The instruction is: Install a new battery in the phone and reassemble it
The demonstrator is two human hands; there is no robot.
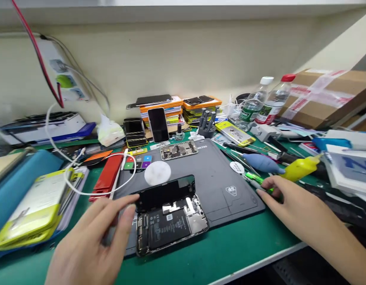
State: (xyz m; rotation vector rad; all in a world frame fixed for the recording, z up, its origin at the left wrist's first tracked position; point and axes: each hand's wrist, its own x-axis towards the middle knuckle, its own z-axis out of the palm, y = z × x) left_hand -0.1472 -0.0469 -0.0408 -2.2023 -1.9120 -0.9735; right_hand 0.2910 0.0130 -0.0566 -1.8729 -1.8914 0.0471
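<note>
An opened phone (171,233) lies at the mat's front edge, its black battery and metal innards bare. Its dark screen (166,192) is tilted up along the far side. My left hand (94,237) grips the screen's left end between thumb and index finger. Over at the mat's right edge, my right hand (285,198) has its thumb and fingers closed on a slim grey tool (254,183), whose kind I cannot make out. A bright green tool (254,177) lies right beside it, partly behind the fingers.
Around the grey mat (212,178) are a white round pad (157,173), a phone frame (179,150), a red case (107,174) and a white cable (82,192). Rightward lie a blue blower (262,163), a yellow bottle (302,168) and two drink bottles (270,103).
</note>
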